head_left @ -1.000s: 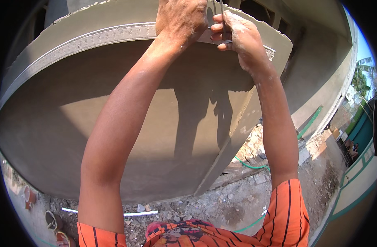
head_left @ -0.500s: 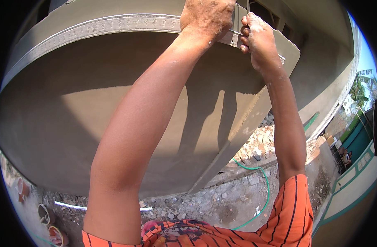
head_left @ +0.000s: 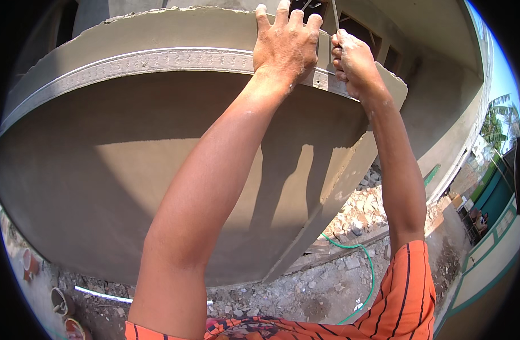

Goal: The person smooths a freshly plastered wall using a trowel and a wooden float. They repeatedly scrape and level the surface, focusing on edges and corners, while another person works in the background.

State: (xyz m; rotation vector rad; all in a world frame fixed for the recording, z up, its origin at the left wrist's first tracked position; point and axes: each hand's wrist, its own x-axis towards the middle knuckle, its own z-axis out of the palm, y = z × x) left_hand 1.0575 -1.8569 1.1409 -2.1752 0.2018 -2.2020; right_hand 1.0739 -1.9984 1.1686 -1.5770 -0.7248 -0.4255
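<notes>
Both arms reach up to the top of a grey plastered wall [head_left: 214, 187]. My left hand [head_left: 286, 48] lies against its upper band, fingers spread and pointing up over the rough top edge. Beneath that palm runs a long pale strip [head_left: 175, 60], fixed along or held against the wall; I cannot tell which. Just to the right, my right hand [head_left: 353, 63] is closed in a fist around a thin metal rod [head_left: 335, 16], which sticks up out of the fist. The rod's lower part is hidden by the fingers.
Rubble [head_left: 359, 212] lies beyond the wall's right end. A green hose [head_left: 371, 266] curves over the stony ground. Several buckets [head_left: 61, 300] stand at lower left, near a white pipe [head_left: 104, 295]. A person [head_left: 482, 221] sits far right beside a green-and-white building.
My left hand has gone from closed to spread flat on the wall's upper band. The wall sits lower in the picture. My right fist stays closed near the same spot.
</notes>
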